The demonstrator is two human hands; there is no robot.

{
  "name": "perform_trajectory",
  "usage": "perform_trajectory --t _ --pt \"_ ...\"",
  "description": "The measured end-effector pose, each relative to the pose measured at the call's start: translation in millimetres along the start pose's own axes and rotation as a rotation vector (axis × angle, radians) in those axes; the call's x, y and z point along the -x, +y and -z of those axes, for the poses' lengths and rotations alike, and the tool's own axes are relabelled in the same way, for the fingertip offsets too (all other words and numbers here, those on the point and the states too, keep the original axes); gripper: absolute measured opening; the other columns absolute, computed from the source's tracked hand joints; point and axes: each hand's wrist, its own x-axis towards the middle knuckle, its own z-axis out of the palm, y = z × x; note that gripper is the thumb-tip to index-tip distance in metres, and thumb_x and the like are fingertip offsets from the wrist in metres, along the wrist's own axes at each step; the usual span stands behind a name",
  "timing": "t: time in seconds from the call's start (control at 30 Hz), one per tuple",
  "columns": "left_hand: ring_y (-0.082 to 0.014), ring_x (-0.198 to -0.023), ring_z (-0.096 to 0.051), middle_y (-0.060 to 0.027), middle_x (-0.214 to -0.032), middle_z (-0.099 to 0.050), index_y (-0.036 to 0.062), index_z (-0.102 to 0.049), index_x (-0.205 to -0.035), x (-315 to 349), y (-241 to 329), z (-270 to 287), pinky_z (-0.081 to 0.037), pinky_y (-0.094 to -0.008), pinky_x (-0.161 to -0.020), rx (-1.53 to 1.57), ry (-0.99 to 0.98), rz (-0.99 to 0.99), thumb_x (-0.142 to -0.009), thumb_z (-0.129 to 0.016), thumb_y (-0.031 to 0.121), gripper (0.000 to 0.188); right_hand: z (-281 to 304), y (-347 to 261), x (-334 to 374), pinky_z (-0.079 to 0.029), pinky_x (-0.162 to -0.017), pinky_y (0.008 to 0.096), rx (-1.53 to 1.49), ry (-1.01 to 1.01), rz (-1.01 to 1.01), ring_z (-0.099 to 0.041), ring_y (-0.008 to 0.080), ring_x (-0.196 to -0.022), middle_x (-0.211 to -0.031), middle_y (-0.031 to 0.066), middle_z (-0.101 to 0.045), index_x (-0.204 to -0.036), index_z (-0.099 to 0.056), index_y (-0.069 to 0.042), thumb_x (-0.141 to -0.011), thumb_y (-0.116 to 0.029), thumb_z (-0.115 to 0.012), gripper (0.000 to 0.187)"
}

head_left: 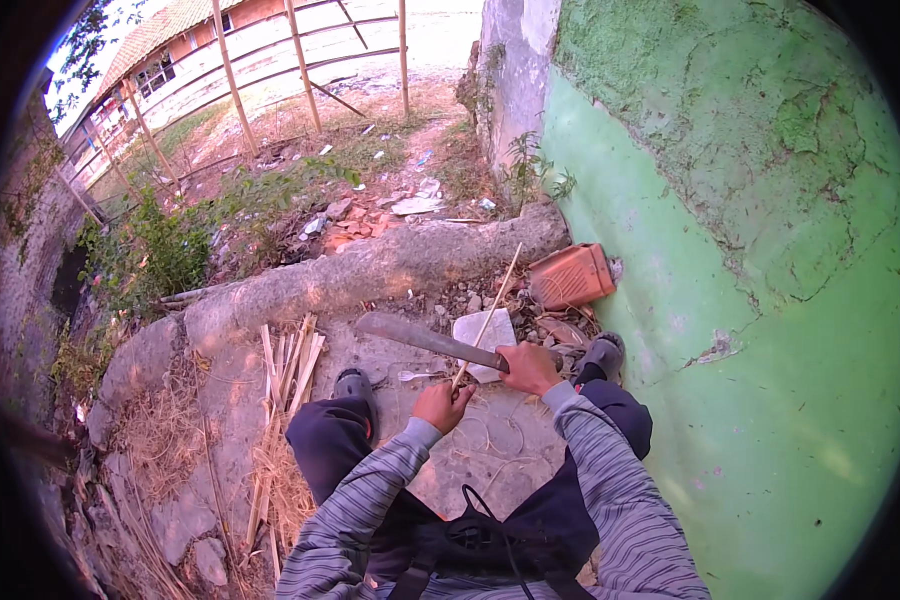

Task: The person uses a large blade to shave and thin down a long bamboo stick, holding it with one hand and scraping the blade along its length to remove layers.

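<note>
My right hand (530, 368) is wrapped round the handle of a machete (420, 337), whose broad, dull blade points to the left. In my left hand (442, 407) is the lower end of a thin pale bamboo strip (498, 305) that slants up and away to the right. Blade and strip cross just in front of my hands; whether they touch I cannot tell. Beneath them on the ground lies a white square slab (484, 338). Left of my leg rests a pile of split bamboo strips (288, 375), with curly shavings around it.
A low rough concrete ledge (320, 272) runs across in front of my feet. On the right rises a green wall (800, 430) with peeling paint, an orange plastic basket (572, 277) lying against it. Beyond the ledge are rubble, bushes (160, 245) and a bamboo-pole fence (303, 65).
</note>
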Motion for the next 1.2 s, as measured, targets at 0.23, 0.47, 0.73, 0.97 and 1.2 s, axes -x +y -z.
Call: perform_trajectory --t 0.23,0.47,0.73,0.97,1.2 --pt "-0.0521 -0.069 -0.058 -0.0311 -0.069 -0.056 -0.0066 -0.058 -0.075 8.8 -2.7 7.6 -0.04 -0.0587 -0.065 0.121 0.045 -0.118 -0.107 -0.036 0.049 0.068 1.7 38.0 -23.1 -0.056 -0.074 0.0506 -0.092 0.162 -0.14 -0.071 0.0398 -0.083 -0.086 0.0189 -0.072 -0.098 -0.071 -0.01 -0.077 -0.024 -0.071 0.026" --pt "-0.0521 -0.074 -0.058 -0.0322 -0.071 -0.056 -0.0073 -0.058 -0.075 14.5 7.6 12.8 -0.04 -0.0578 -0.067 0.11 -0.003 -0.091 -0.108 -0.033 0.048 0.069 -7.6 56.5 -29.9 -0.056 -0.078 0.0488 -0.241 0.275 -0.403 -0.07 0.0403 -0.087 -0.085 0.0205 -0.072 -0.096 -0.072 -0.006 -0.075 -0.022 -0.071 0.026" --pt "-0.0408 -0.064 -0.061 -0.0251 -0.065 -0.059 -0.0044 -0.06 -0.071 -7.5 -4.3 10.7 -0.044 -0.052 -0.064 0.253 -0.013 -0.014 -0.101 -0.045 0.06 0.072 -17.7 23.8 -8.4 -0.055 -0.073 0.0481 -0.231 0.203 -0.222 -0.07 0.0404 -0.083 -0.08 0.0212 -0.069 -0.098 -0.068 0.002 -0.075 -0.022 -0.073 0.034" --pt "-0.0079 -0.048 -0.04 0.0066 -0.054 -0.042 0.0095 -0.058 -0.068 -9.8 -1.5 25.3 -0.028 -0.0321 -0.045 0.445 -0.254 0.098 -0.087 -0.074 0.058 0.055 18.1 7.0 8.9 -0.057 -0.073 0.0507 0.009 0.216 -0.225 -0.072 0.0388 -0.083 -0.084 0.0175 -0.072 -0.094 -0.071 -0.01 -0.078 -0.043 -0.078 0.036" --pt "-0.006 -0.041 -0.036 0.0066 -0.054 -0.042 0.0176 -0.046 -0.064 -9.0 17.6 32.7 -0.023 -0.0285 -0.039 0.744 -0.378 0.221 -0.086 -0.079 0.049 0.051 21.3 29.5 10.1 -0.056 -0.072 0.0507 0.024 0.109 -0.15 -0.072 0.0386 -0.082 -0.081 0.0159 -0.072 -0.093 -0.069 -0.01 -0.082 -0.046 -0.075 0.039"
